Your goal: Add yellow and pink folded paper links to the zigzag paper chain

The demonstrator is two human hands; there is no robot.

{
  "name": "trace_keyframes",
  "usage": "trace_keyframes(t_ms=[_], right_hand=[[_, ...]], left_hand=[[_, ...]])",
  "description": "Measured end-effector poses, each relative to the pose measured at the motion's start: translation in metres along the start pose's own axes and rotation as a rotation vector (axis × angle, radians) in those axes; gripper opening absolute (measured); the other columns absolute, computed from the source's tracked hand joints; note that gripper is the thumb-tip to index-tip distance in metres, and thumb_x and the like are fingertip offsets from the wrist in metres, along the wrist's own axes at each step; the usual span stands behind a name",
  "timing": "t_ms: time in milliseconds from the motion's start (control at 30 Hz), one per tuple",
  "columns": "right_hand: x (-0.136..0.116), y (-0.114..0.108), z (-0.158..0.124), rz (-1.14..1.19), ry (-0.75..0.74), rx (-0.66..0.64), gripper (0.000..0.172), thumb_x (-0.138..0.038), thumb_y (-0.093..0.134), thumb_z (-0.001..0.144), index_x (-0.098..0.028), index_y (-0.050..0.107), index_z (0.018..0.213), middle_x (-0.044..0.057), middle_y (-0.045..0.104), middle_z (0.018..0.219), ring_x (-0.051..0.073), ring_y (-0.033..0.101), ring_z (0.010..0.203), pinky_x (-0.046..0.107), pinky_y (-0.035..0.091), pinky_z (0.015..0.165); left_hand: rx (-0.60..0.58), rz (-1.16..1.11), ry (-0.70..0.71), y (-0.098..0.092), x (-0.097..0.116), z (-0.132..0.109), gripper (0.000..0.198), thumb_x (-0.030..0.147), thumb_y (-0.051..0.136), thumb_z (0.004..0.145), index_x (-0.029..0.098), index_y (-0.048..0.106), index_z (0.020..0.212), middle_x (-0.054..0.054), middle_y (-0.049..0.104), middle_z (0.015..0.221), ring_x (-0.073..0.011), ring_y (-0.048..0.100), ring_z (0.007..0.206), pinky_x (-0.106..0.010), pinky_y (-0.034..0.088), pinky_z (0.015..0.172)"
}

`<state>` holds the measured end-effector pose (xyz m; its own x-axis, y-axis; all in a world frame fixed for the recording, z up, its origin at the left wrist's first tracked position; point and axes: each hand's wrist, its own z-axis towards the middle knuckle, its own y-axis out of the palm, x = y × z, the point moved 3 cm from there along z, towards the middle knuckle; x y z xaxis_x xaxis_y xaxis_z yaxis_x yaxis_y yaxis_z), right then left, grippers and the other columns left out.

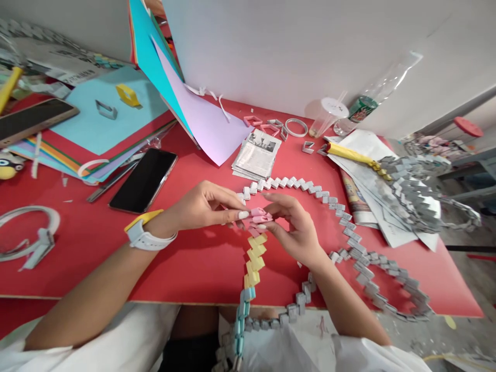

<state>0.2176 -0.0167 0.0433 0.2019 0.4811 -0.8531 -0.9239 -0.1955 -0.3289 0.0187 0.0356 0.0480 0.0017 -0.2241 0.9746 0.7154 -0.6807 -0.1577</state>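
Observation:
My left hand and my right hand meet above the red table, thumbs and fingers pinching pink folded-paper links from both sides. These pink links sit in a zigzag paper chain. Below them hang yellow links, then teal links running down past the table edge. Grey newsprint links curve from behind my fingers across the table to the right, where the chain loops. My fingers partly hide where pink and grey sections join. A watch with a white strap is on my left wrist.
Around my hands lie a black phone, a stack of newsprint pieces, loose pink links and a tape ring. Coloured sheets are left. A lidded cup, plastic bottle and yellow wrapped rod stand or lie right.

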Motion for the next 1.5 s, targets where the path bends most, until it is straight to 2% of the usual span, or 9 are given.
trace_keyframes(t_ms=[267, 333, 467, 633, 967, 1133, 1267, 1367, 1500], right_hand=[[-0.002, 0.001, 0.000, -0.106, -0.038, -0.036, 0.034, -0.013, 0.059, 0.091, -0.025, 0.057, 0.122, 0.004, 0.072, 0.103, 0.014, 0.069, 0.085, 0.028, 0.059, 0.071], [-0.002, 0.000, 0.000, -0.111, -0.032, -0.051, 0.032, -0.012, 0.058, 0.091, -0.025, 0.059, 0.120, 0.005, 0.072, 0.110, 0.014, 0.069, 0.089, 0.027, 0.058, 0.072], [0.000, -0.001, 0.002, -0.065, 0.016, -0.072, 0.031, -0.011, 0.058, 0.090, -0.024, 0.060, 0.119, 0.005, 0.071, 0.114, 0.013, 0.068, 0.091, 0.026, 0.056, 0.072], [0.000, -0.001, 0.002, -0.005, 0.039, -0.085, 0.029, -0.012, 0.059, 0.090, -0.023, 0.062, 0.116, 0.005, 0.072, 0.110, 0.014, 0.068, 0.090, 0.026, 0.056, 0.073], [-0.001, -0.001, 0.003, 0.071, 0.032, -0.082, 0.024, -0.016, 0.060, 0.091, -0.022, 0.063, 0.114, 0.005, 0.071, 0.102, 0.013, 0.067, 0.087, 0.027, 0.056, 0.073], [0.002, 0.000, -0.001, 0.187, 0.090, 0.075, 0.030, -0.017, 0.064, 0.088, -0.025, 0.058, 0.117, 0.001, 0.067, 0.089, 0.012, 0.066, 0.079, 0.026, 0.057, 0.070], [0.007, 0.003, -0.004, 0.267, 0.214, 0.178, 0.033, -0.025, 0.066, 0.088, -0.026, 0.052, 0.118, 0.000, 0.064, 0.084, 0.014, 0.067, 0.075, 0.028, 0.058, 0.068], [0.009, 0.005, -0.004, 0.273, 0.252, 0.173, 0.035, -0.029, 0.067, 0.088, -0.026, 0.051, 0.118, -0.001, 0.062, 0.081, 0.013, 0.064, 0.073, 0.028, 0.058, 0.065], [0.009, 0.006, -0.003, 0.235, 0.234, 0.137, 0.036, -0.025, 0.066, 0.088, -0.027, 0.053, 0.121, -0.002, 0.060, 0.080, 0.012, 0.061, 0.071, 0.026, 0.056, 0.064]], left_hand=[[0.071, 0.080, -0.033, 0.004, 0.003, -0.001, 0.011, 0.017, 0.074, 0.078, 0.018, 0.075, 0.088, -0.004, 0.076, 0.081, -0.0152, 0.073, 0.072, -0.019, 0.059, 0.060], [0.139, 0.058, -0.059, 0.006, 0.003, -0.001, 0.011, 0.016, 0.074, 0.077, 0.017, 0.069, 0.086, -0.002, 0.074, 0.077, -0.0142, 0.073, 0.069, -0.018, 0.059, 0.061], [0.247, -0.001, -0.065, 0.009, 0.000, -0.003, 0.033, 0.013, 0.078, 0.072, 0.020, 0.051, 0.090, 0.003, 0.071, 0.074, -0.0133, 0.073, 0.069, -0.016, 0.058, 0.059], [0.271, 0.004, -0.029, 0.011, 0.000, -0.005, 0.036, 0.011, 0.075, 0.072, 0.021, 0.044, 0.088, 0.002, 0.073, 0.076, -0.0132, 0.073, 0.068, -0.018, 0.059, 0.061], [0.368, -0.008, -0.049, 0.018, 0.003, -0.005, 0.035, 0.014, 0.077, 0.072, 0.020, 0.044, 0.080, 0.000, 0.074, 0.076, -0.0132, 0.073, 0.068, -0.018, 0.059, 0.063], [0.324, -0.038, -0.041, 0.013, 0.001, -0.002, 0.032, 0.021, 0.079, 0.074, 0.018, 0.062, 0.101, -0.004, 0.075, 0.084, -0.0146, 0.073, 0.071, -0.020, 0.060, 0.062], [0.299, 0.176, 0.103, 0.014, 0.004, 0.000, 0.020, 0.022, 0.079, 0.074, 0.020, 0.073, 0.093, -0.003, 0.075, 0.086, -0.0115, 0.068, 0.068, -0.020, 0.056, 0.059], [0.374, 0.358, 0.174, 0.022, 0.007, -0.001, 0.004, 0.022, 0.071, 0.082, 0.019, 0.073, 0.083, -0.001, 0.071, 0.075, -0.0088, 0.061, 0.061, -0.017, 0.046, 0.049], [0.436, 0.473, 0.229, 0.035, 0.012, -0.005, 0.005, 0.019, 0.066, 0.085, 0.018, 0.070, 0.082, 0.000, 0.068, 0.072, -0.0068, 0.056, 0.056, -0.017, 0.041, 0.047]])
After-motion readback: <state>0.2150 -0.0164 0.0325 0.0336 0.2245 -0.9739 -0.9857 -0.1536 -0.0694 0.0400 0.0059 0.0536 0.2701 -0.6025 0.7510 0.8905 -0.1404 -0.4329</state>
